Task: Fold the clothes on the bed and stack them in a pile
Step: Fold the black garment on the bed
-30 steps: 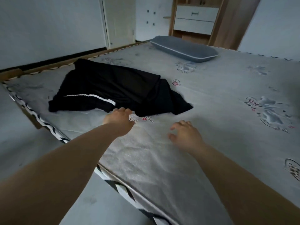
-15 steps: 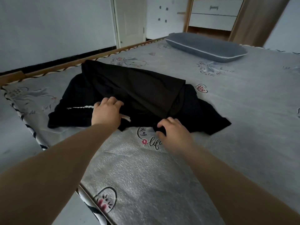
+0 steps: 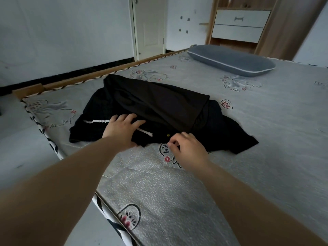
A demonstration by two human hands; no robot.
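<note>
Now, two hands work a heap of black clothes [image 3: 156,107] on the bed [image 3: 266,139].
Left hand [image 3: 122,132] presses flat, fingers spread; right hand [image 3: 188,148] pinches the near hem.

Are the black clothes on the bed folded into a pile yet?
No. The black clothes lie loosely heaped and rumpled, edges sprawling over the bed; left hand rests on them.

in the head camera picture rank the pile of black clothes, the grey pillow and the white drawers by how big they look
1. Pile of black clothes, clearly the largest.
2. Grey pillow.
3. White drawers, a little smaller than the pillow.

The pillow and drawers sit farther from the camera, so their true sizes stay unsure.
</note>
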